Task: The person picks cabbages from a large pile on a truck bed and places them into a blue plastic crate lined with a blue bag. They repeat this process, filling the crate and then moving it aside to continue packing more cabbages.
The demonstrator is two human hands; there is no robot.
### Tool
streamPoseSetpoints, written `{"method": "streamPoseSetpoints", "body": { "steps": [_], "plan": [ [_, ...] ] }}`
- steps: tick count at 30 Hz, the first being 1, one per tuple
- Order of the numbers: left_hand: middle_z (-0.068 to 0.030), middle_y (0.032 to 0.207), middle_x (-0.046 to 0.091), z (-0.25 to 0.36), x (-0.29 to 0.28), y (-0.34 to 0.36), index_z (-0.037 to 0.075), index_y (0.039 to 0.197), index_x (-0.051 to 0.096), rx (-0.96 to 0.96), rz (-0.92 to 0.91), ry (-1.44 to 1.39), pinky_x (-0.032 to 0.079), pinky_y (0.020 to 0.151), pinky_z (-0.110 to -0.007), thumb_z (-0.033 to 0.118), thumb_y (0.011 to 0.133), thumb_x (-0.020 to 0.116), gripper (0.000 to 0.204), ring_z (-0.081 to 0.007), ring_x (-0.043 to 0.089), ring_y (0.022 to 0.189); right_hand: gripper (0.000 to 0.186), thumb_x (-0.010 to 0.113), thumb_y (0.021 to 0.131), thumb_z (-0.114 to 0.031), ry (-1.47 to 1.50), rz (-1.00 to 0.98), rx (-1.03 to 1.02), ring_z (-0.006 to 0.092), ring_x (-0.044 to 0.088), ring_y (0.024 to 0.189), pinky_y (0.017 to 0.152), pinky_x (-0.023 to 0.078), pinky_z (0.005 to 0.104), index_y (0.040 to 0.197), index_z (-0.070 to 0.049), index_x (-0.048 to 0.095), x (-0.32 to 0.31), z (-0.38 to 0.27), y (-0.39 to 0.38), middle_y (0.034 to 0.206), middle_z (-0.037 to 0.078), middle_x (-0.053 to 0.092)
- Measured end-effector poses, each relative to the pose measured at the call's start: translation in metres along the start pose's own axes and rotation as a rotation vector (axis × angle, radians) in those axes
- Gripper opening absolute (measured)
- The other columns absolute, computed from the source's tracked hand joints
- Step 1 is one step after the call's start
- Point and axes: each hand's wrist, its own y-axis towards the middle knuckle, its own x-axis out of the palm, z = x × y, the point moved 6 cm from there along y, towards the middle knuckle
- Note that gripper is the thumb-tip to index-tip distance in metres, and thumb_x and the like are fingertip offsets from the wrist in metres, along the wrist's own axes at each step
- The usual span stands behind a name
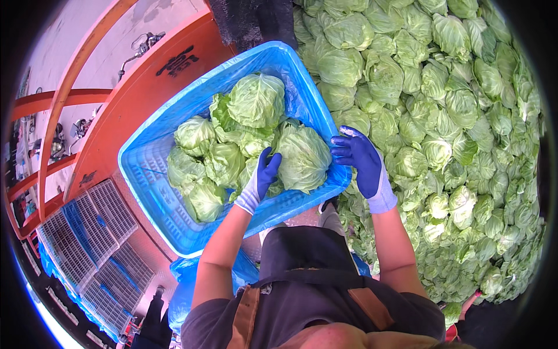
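Note:
A blue plastic crate, lined with thin blue film, stands in front of me with several green cabbages inside. My left hand, in a blue-coated glove with a pale cuff, reaches in beside a large cabbage at the right side; its fingers are apart and not wrapped round anything. Over the crate's right rim is my right hand, in a matching glove, its fingers spread and pointing toward the same cabbage. Whether either hand touches it, I cannot tell. Another large cabbage sits on top at the back.
A big heap of cabbages fills the right side. On the left rises an orange metal wall with rails. Grey and blue slatted crates are at the lower left. Blue film bulges by my left side.

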Motion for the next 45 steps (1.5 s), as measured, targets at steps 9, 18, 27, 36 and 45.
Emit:
{"method": "streamPoseSetpoints", "body": {
  "steps": [9,18,27,36,45],
  "plan": [
    [-0.0155,0.159,0.032,0.072,-0.133,0.076,0.021,0.164,0.021,0.222,0.321,-0.213,0.055,0.096,-0.051,0.037,0.108,0.044,0.063,-0.0347,0.046,0.139,0.079,0.055,0.101,-0.05,-0.756,-0.029,-0.116,0.0335,0.053,0.136,0.115,0.038,0.0393,0.155,0.003,0.034,0.103,0.009,0.163,0.151,0.025,0.05],
    [-0.0125,0.145,0.049,0.1,-0.019,0.064,0.003,0.163,0.021,0.208,0.291,-0.438,0.05,0.093,-0.033,0.031,0.094,0.076,0.093,-0.0217,0.054,0.118,0.088,0.067,0.092,-0.048,-0.692,0.159,0.001,0.0409,0.048,0.14,0.115,0.039,0.0411,0.153,0.007,0.036,0.119,0.081,0.195,0.15,0.029,0.049],
    [-0.0222,0.144,0.051,0.138,-0.057,0.142,-0.005,0.147,0.048,0.533,0.457,0.357,0.045,0.107,-0.037,0.023,0.088,0.081,0.073,-0.0282,0.053,0.128,0.085,0.063,0.093,-0.055,-0.643,0.383,-0.013,0.0482,0.057,0.126,0.106,0.047,0.049,0.147,0.007,0.041,0.109,0.068,0.206,0.134,0.036,0.059],
    [-0.0245,0.143,0.051,0.125,-0.042,0.163,-0.007,0.149,0.044,0.802,0.458,0.271,0.04,0.112,-0.042,0.02,0.092,0.079,0.072,-0.033,0.052,0.129,0.08,0.064,0.093,-0.053,-0.647,0.562,-0.075,0.0505,0.065,0.107,0.097,0.051,0.0544,0.146,0.002,0.04,0.086,0.101,0.223,0.116,0.035,0.066],
    [-0.0323,0.145,0.05,0.133,-0.094,0.132,-0.008,0.15,0.037,0.841,0.761,0.594,0.044,0.11,-0.05,0.038,0.087,0.084,0.091,-0.0418,0.054,0.129,0.061,0.078,0.088,-0.024,-0.834,0.449,-0.748,0.0432,0.063,0.117,0.097,0.055,0.0478,0.141,-0.004,0.054,-0.039,0.009,-0.085,0.135,0.028,0.059]
  ]
}}
